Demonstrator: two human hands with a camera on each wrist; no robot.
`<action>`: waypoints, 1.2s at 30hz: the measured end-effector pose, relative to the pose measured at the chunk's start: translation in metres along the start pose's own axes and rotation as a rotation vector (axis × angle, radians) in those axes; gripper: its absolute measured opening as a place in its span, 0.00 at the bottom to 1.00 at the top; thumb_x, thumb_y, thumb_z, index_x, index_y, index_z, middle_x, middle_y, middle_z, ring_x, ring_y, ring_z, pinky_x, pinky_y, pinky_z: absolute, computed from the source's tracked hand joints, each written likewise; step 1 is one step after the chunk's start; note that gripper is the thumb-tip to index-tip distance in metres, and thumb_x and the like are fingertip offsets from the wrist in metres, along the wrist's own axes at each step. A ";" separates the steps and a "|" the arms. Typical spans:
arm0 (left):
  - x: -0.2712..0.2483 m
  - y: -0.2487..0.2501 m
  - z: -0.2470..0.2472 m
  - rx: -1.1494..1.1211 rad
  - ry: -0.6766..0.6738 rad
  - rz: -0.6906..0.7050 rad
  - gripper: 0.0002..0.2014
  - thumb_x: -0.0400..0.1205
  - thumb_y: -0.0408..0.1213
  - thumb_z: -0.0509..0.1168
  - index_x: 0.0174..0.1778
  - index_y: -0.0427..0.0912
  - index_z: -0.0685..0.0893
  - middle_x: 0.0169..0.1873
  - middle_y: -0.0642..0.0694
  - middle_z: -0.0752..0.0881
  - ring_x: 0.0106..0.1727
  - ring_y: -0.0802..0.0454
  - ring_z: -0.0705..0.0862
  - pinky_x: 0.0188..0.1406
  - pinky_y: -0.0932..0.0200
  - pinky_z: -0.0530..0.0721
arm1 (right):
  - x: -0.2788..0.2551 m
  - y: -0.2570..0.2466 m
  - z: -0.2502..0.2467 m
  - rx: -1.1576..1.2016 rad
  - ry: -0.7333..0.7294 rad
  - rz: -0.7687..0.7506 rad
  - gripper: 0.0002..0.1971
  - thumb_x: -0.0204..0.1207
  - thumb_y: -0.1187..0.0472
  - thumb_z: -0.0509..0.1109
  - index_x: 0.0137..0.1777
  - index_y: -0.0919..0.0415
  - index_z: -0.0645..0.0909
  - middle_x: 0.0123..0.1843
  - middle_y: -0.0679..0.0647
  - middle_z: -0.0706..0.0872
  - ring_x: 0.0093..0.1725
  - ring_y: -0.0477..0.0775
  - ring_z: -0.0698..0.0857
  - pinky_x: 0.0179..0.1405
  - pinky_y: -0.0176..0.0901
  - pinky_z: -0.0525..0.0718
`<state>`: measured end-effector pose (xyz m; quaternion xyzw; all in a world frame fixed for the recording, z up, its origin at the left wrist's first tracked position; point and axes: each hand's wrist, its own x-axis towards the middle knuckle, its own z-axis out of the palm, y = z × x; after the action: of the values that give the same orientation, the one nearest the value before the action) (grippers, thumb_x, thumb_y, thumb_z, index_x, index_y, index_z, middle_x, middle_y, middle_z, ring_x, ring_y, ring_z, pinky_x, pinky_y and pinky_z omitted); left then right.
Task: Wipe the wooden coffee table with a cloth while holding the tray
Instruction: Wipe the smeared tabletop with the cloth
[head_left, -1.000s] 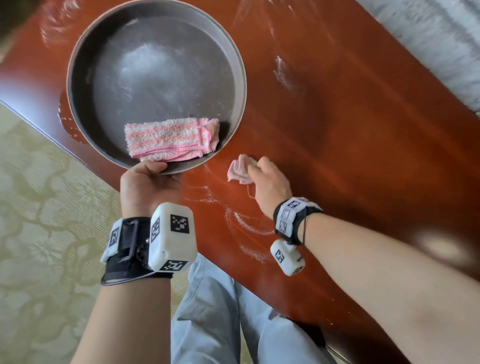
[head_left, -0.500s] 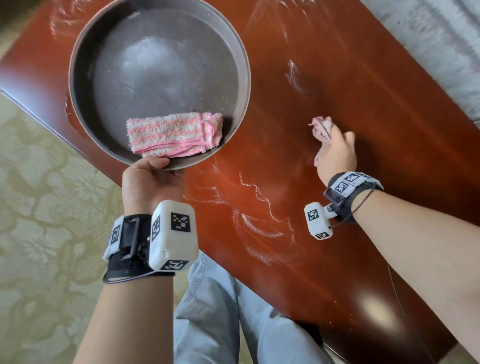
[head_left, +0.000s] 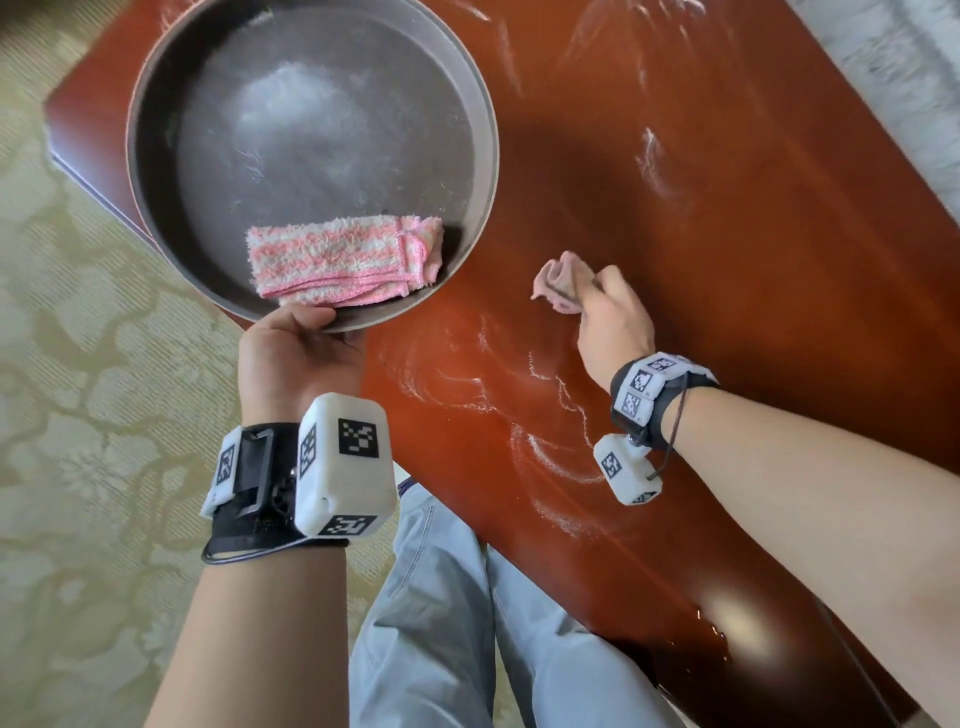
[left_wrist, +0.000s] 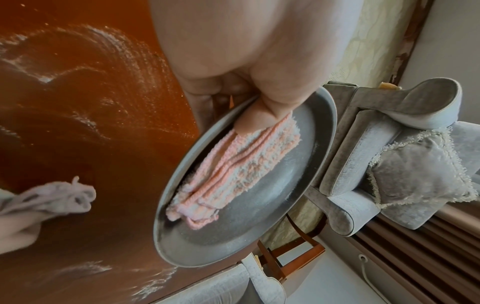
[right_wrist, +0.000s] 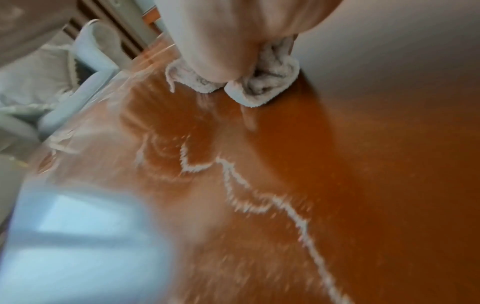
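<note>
A round grey tray (head_left: 156, 93) (left_wrist: 322, 131) hangs over the left end of the red-brown wooden coffee table (head_left: 727, 260). My left hand (head_left: 298, 338) grips its near rim, thumb (left_wrist: 257, 115) on top against a folded pink-and-white striped towel (head_left: 345, 265) (left_wrist: 233, 164) lying in the tray. My right hand (head_left: 608, 312) grips a crumpled pale pink cloth (head_left: 558, 280) (right_wrist: 262, 86) and presses it onto the table right of the tray. White powdery streaks (head_left: 545, 384) (right_wrist: 233, 181) lie on the wood near the cloth.
More white smears (head_left: 652, 156) mark the far part of the table. A patterned beige carpet (head_left: 78, 415) lies to the left, my jeans-clad legs (head_left: 467, 623) by the near edge. Grey upholstered armchairs (left_wrist: 389, 164) stand beyond the table.
My right hand with the cloth swept right and away across the table, then came back left and nearer to the tray. The left hand kept its hold on the tray.
</note>
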<state>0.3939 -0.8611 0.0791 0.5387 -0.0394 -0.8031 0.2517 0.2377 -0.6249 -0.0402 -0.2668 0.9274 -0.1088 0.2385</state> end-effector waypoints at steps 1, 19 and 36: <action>0.001 0.003 -0.001 -0.005 0.001 0.003 0.14 0.60 0.18 0.51 0.15 0.38 0.74 0.28 0.44 0.83 0.33 0.45 0.86 0.45 0.56 0.89 | -0.003 -0.007 0.004 0.005 -0.042 -0.037 0.31 0.77 0.71 0.59 0.80 0.49 0.68 0.62 0.59 0.74 0.55 0.59 0.75 0.50 0.49 0.76; 0.007 0.019 -0.003 0.036 0.054 0.007 0.12 0.60 0.18 0.52 0.18 0.40 0.72 0.26 0.47 0.80 0.31 0.48 0.83 0.31 0.59 0.85 | 0.047 -0.006 -0.028 0.214 0.346 0.098 0.26 0.75 0.66 0.56 0.70 0.50 0.81 0.51 0.59 0.76 0.42 0.63 0.80 0.41 0.56 0.83; 0.021 0.044 -0.010 0.023 0.063 0.011 0.12 0.59 0.18 0.54 0.29 0.40 0.71 0.32 0.46 0.82 0.34 0.48 0.84 0.27 0.61 0.84 | 0.050 -0.068 0.003 0.067 -0.012 -0.269 0.12 0.82 0.61 0.65 0.64 0.52 0.77 0.51 0.60 0.78 0.47 0.61 0.79 0.46 0.54 0.79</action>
<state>0.4123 -0.9063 0.0721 0.5665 -0.0437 -0.7837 0.2510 0.2318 -0.7091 -0.0393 -0.3810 0.8777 -0.1692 0.2363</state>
